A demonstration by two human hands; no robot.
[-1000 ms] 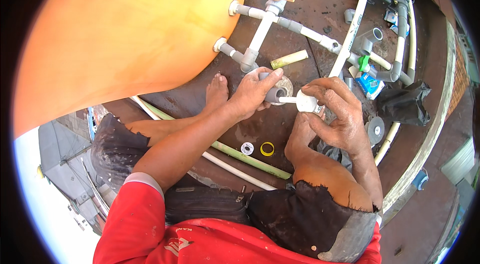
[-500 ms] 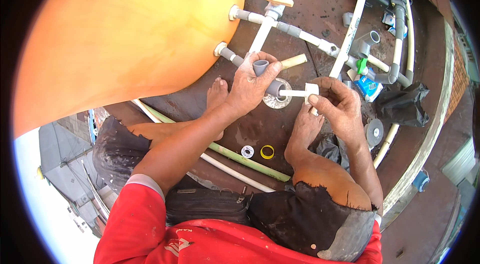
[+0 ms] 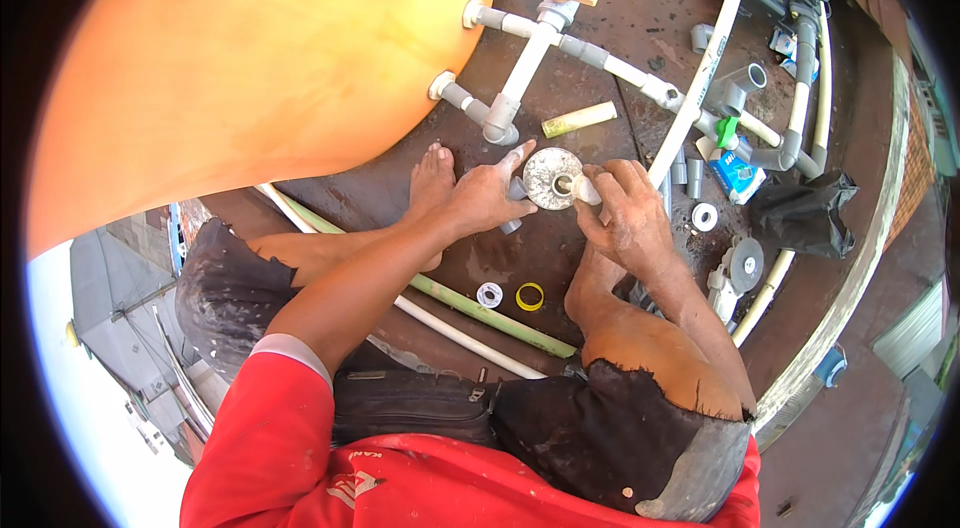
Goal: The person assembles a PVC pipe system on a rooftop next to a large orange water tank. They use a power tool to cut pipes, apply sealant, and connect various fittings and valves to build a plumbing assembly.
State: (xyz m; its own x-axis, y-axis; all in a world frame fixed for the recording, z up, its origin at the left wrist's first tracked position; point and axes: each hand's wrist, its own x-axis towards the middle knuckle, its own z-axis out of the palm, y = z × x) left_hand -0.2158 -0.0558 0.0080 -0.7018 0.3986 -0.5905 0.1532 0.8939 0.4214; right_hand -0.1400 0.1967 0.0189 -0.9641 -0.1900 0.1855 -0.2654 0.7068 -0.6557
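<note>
One grip, that of the right hand (image 3: pixel 632 218), is drawn nearly together at mid-frame, thumb and fingertips pinching a small white cap (image 3: pixel 586 191). The cap sits at the opening of a round, whitish, stained can (image 3: pixel 542 166); whether it touches the rim cannot be told. The left hand (image 3: pixel 480 196), just left of the can, has its fingers curled about a grey plastic pipe fitting (image 3: pixel 516 190), largely covered by the hand; its thumb stretches away toward the can's upper left edge.

The right hand is bent at the wrist, knuckles up, its forearm rising from the lower right. The left hand lies back upward, its forearm slanting up from a red sleeve (image 3: pixel 265 428) at lower left.

Below the can, at lower centre, a white tape roll (image 3: pixel 489 295) and a yellow plastic ring (image 3: pixel 530 297) lie on the brown floor (image 3: pixel 480 263). A grey cutting disc (image 3: pixel 747 265) lies right of centre. Filling the upper left is a big orange rounded tank (image 3: pixel 270 68), joined to grey-and-white plastic pipework (image 3: pixel 522 68).
</note>
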